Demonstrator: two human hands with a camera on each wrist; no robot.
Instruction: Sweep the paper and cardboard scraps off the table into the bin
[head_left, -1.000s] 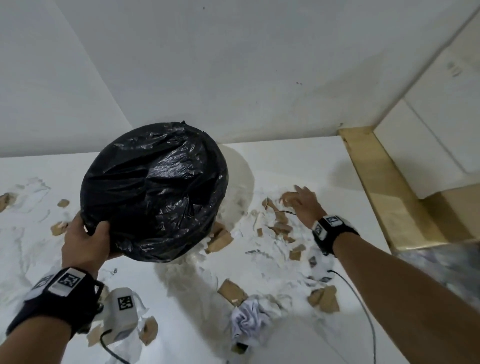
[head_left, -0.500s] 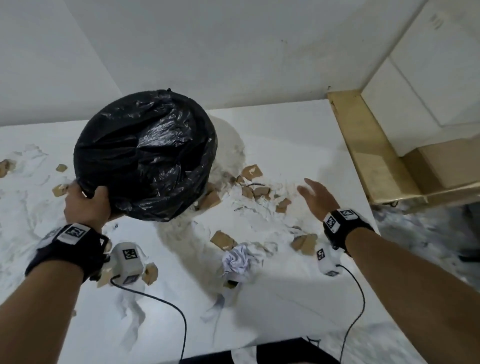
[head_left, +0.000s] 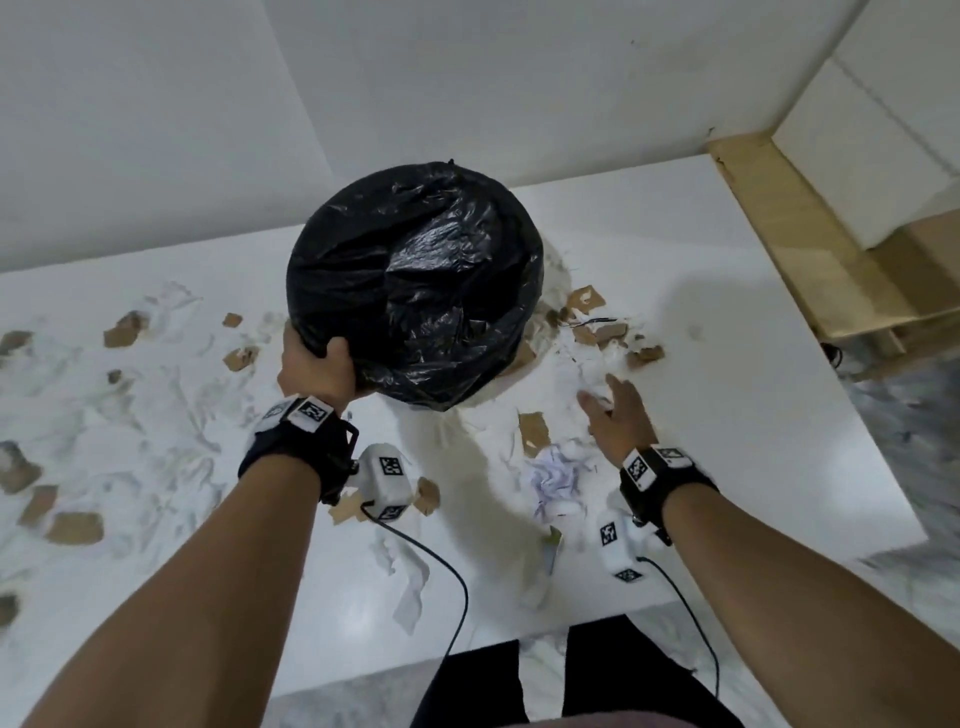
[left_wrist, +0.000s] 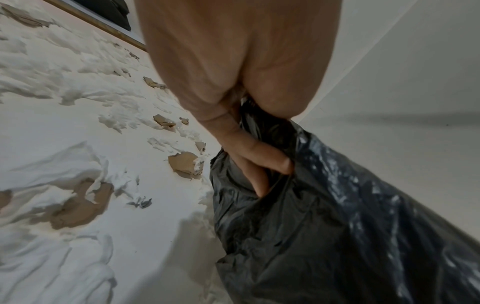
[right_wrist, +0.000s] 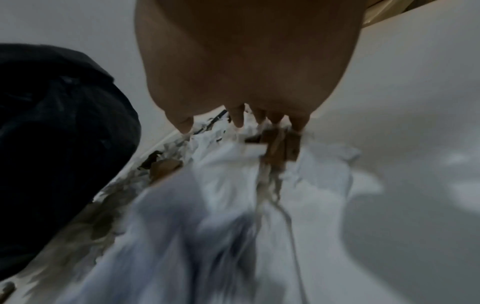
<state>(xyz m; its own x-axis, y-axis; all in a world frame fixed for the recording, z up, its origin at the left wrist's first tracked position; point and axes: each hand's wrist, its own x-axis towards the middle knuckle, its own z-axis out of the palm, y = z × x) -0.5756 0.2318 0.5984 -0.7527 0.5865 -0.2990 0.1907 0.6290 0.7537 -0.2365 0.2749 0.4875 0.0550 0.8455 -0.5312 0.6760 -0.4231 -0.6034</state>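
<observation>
At the far left of the head view, cardboard scraps (head_left: 74, 527) and torn white paper (head_left: 171, 415) lie scattered over the white worktop (head_left: 727, 415); several pieces are cut off by the frame edge, and the white paper is hard to tell from the white surface.

The left hand (head_left: 317, 366) reaches forward with the forearm stretched out from the body. Its thumb lies over the near rim of the bin (head_left: 415, 280), which is lined with a black plastic bag, and the left wrist view shows fingers (left_wrist: 259, 152) curled into the bag's folds, gripping it. The bin is tilted with its mouth facing the camera; its base is hidden behind its own body, so it cannot be told whether it touches the worktop. Its inside is too dark to make out.

A crumpled paper ball (head_left: 556, 475) lies near the front edge, just left of the right wrist. The right hand (head_left: 615, 418) hovers flat and palm down over the scraps to the right of the bin, fingers spread and holding nothing. The right wrist view is badly blurred; only fingertips (right_wrist: 237, 119) above white paper show.

Both wrist straps carry black-and-white square marker patterns; no readable writing appears.
</observation>
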